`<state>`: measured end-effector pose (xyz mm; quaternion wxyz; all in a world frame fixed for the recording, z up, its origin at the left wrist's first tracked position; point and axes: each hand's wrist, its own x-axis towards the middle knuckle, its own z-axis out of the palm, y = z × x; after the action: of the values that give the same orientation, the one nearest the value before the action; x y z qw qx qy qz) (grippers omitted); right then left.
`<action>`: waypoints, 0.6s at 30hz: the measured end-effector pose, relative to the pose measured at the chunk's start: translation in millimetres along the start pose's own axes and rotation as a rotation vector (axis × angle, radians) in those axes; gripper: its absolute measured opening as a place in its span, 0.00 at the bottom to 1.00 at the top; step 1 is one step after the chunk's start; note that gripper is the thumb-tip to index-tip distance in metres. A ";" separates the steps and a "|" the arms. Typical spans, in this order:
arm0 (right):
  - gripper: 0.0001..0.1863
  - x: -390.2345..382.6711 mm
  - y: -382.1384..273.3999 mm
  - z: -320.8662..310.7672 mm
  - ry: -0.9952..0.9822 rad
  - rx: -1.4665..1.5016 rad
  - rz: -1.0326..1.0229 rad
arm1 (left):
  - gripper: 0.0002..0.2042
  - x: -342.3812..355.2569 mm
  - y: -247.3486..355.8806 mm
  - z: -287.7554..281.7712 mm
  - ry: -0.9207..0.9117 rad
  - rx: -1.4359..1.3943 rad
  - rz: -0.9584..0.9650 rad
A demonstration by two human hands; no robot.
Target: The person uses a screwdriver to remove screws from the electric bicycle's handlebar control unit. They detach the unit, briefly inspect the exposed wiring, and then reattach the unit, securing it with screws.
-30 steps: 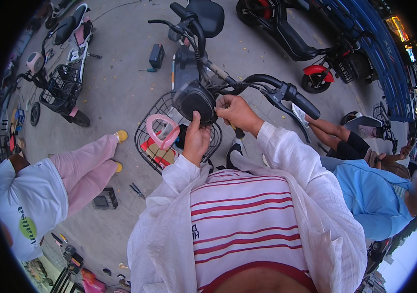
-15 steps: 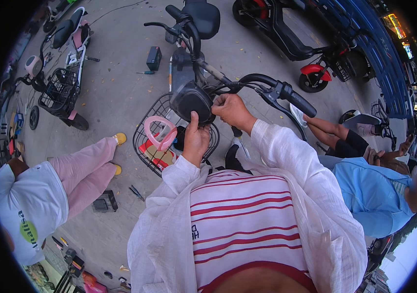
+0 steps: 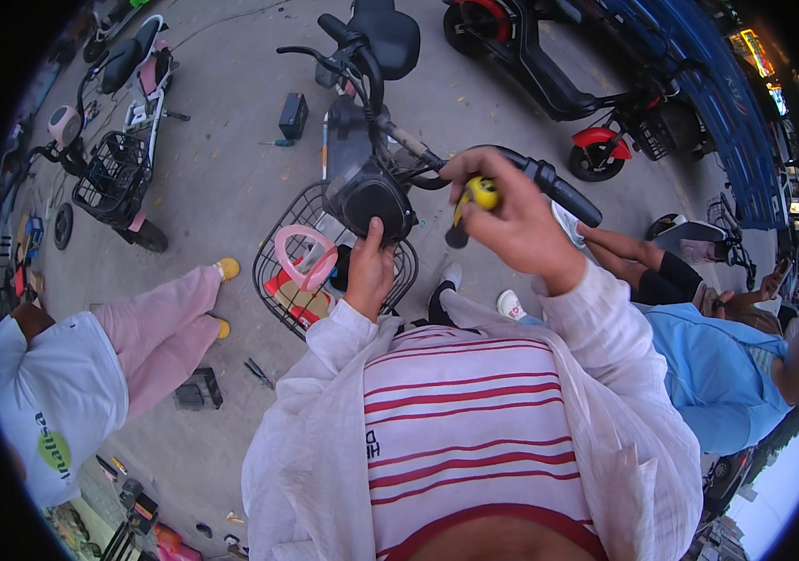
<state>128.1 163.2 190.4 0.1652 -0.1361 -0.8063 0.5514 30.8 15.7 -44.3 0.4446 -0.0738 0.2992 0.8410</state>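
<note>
A round black headlight point(image 3: 373, 208) sits at the front of an electric bike, below its handlebar point(image 3: 409, 140). My left hand point(image 3: 370, 276) holds the headlight's lower edge, thumb up on its face; the other fingers are partly hidden beneath. To the right of the headlight, my raised right hand point(image 3: 521, 220) is closed around a yellow-and-black screwdriver point(image 3: 482, 193), slightly blurred. Its shaft is not plainly visible. Under the headlight, the wire basket point(image 3: 273, 285) holds a pink ring-shaped thing point(image 3: 301, 252) and a red-and-tan package point(image 3: 298, 299).
Left of the bike stand a black battery point(image 3: 294, 116) and a small screwdriver point(image 3: 277, 143). Pliers point(image 3: 259, 372) and a dark box point(image 3: 199, 389) lie nearer. A person in pink trousers point(image 3: 170, 309) is at left, one in blue point(image 3: 712, 360) at right. Other bikes point(image 3: 521, 65) are parked beyond.
My right hand has left the headlight's right edge, moving right and up, and the screwdriver's yellow end now shows in it. My left hand stays on the headlight.
</note>
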 end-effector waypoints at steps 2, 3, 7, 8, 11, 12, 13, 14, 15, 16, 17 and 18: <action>0.17 1.2 -23.3 -9.4 0.085 -0.107 -0.179 | 0.21 0.3 -2.6 2.7 0.001 0.036 0.005; 0.18 3.8 -31.1 -12.1 0.146 -0.253 -0.288 | 0.21 1.4 -4.9 3.5 -0.002 0.047 0.023; 0.22 10.4 -36.3 -10.9 0.269 -0.727 -0.522 | 0.22 2.8 -7.2 10.8 0.001 0.067 0.057; 0.21 11.7 -34.7 -9.3 0.269 -0.753 -0.550 | 0.22 2.9 -5.7 13.6 0.005 0.067 0.056; 0.21 9.8 -29.8 -5.1 0.293 -0.786 -0.517 | 0.22 12.1 -5.5 6.1 -0.024 0.032 -0.028; 0.21 8.5 -27.3 -4.5 0.305 -0.792 -0.520 | 0.22 14.0 -5.0 5.0 -0.026 0.023 -0.055; 0.21 6.9 -25.0 -3.9 0.317 -0.798 -0.523 | 0.21 15.9 -4.6 3.9 -0.028 0.014 -0.083; 0.21 6.2 -24.4 -3.9 0.330 -0.804 -0.526 | 0.21 17.8 -3.9 2.8 -0.030 0.006 -0.110; 0.21 6.1 -25.5 -4.1 0.351 -0.803 -0.546 | 0.21 19.9 -3.9 -0.9 -0.038 0.001 -0.122; 0.21 6.2 -26.7 -4.3 0.372 -0.801 -0.566 | 0.22 21.9 -3.8 -4.7 -0.046 -0.005 -0.134; 0.21 6.3 -27.8 -4.6 0.393 -0.799 -0.586 | 0.22 23.8 -4.7 -7.7 -0.054 -0.010 -0.146; 0.22 5.7 -27.7 -4.0 0.375 -0.794 -0.543 | 0.22 23.7 -5.0 -8.0 -0.071 -0.018 -0.132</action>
<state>123.5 159.0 218.3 0.3799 -0.0704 -0.9162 0.1062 19.5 29.9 -62.3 0.5086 -0.0673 0.2702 0.8147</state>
